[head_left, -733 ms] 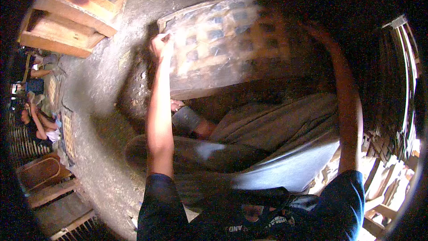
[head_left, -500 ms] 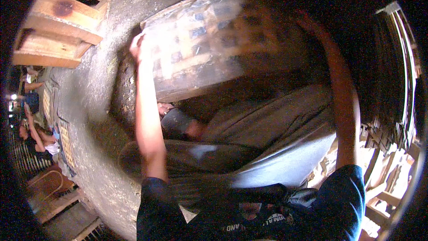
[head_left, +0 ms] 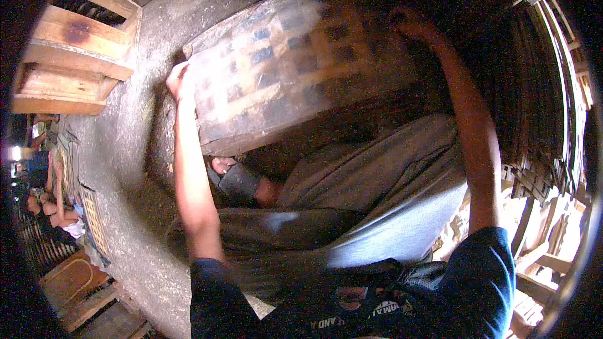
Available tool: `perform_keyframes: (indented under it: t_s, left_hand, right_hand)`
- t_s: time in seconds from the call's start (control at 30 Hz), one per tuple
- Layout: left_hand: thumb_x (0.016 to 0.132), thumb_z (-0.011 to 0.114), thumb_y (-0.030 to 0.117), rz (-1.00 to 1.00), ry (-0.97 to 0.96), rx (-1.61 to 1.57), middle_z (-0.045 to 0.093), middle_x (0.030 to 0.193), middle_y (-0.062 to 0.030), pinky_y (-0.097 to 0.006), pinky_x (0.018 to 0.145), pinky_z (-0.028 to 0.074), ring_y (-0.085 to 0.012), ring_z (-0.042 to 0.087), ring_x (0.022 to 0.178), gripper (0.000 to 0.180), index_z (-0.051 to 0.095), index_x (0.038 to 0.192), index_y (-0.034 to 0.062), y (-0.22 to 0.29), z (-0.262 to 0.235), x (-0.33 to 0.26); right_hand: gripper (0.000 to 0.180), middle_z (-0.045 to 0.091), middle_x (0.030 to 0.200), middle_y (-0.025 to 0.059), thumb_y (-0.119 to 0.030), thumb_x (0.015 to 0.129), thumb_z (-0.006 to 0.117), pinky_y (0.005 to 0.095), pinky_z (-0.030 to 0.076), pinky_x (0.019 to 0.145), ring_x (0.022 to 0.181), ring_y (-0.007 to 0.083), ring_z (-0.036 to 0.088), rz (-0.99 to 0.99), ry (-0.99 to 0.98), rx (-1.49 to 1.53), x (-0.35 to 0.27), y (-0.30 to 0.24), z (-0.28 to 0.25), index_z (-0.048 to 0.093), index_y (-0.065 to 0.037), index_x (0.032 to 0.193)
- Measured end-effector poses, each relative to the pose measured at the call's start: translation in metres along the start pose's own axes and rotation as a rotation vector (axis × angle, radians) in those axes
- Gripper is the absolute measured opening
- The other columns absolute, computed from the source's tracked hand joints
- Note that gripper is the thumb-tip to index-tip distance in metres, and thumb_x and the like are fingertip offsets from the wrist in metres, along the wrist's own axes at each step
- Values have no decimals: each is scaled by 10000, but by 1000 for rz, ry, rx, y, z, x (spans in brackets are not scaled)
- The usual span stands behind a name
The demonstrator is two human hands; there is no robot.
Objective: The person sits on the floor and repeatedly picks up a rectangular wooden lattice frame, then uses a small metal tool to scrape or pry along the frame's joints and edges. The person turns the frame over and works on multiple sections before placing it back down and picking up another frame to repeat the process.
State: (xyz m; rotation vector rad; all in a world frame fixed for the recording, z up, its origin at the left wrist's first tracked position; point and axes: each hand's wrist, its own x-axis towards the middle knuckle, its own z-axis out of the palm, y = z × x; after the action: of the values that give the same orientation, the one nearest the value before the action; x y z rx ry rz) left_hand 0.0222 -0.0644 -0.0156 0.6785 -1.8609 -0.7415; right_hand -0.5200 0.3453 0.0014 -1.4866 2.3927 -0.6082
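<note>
Head view: a woven bamboo panel [head_left: 282, 69] is held tilted above the person's lap, over the concrete floor [head_left: 125, 150]. Left hand [head_left: 179, 81] fingers grip its left edge; right hand [head_left: 408, 22] holds its far right edge, finger closure indistinct in shadow. A wooden stool [head_left: 69, 56] stands well apart at upper left.

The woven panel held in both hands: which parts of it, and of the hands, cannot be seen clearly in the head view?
- Woven panel: motion blur smears its weave, and its upper right part fades into dark shadow.
- Right hand: in deep shadow at the panel's far edge, so its fingers cannot be made out.
- Left hand: its fingertips are hidden behind the panel's left edge.
- Person's foot: partly covered by the panel's lower edge.
</note>
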Motion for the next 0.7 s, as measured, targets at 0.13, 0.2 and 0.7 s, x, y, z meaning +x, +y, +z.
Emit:
perform_keyframes:
  t_s: [0.13, 0.2, 0.7]
  left_hand:
    - [871, 726, 247, -122, -67, 112, 727, 944, -109, -356, 852, 512, -222, 653, 881, 277, 734, 981, -6, 8, 11, 1]
    - [881, 719, 165, -245, -81, 162, 735, 997, -71, -306, 873, 507, -168, 657, 925, 217, 736, 1041, 18, 21, 17, 2]
    - [899, 685, 134, -260, 52, -17, 721, 946, -19, -293, 795, 520, -128, 655, 861, 196, 727, 1056, 24, 9, -23, -19]
  right_hand:
    - [487, 706, 1048, 103, -149, 812, 741, 401, 562, 846, 913, 237, 669, 78, -334, 414, 9, 43, -28, 595, -135, 1276]
    - [499, 705, 1041, 108, -147, 821, 730, 400, 571, 815, 885, 242, 674, 117, -135, 223, 4, 47, -8, 579, -131, 1296]
    - [589, 665, 1198, 140, -209, 772, 785, 434, 544, 907, 1033, 293, 654, 85, -14, -205, -17, -51, 3, 561, -145, 1313]
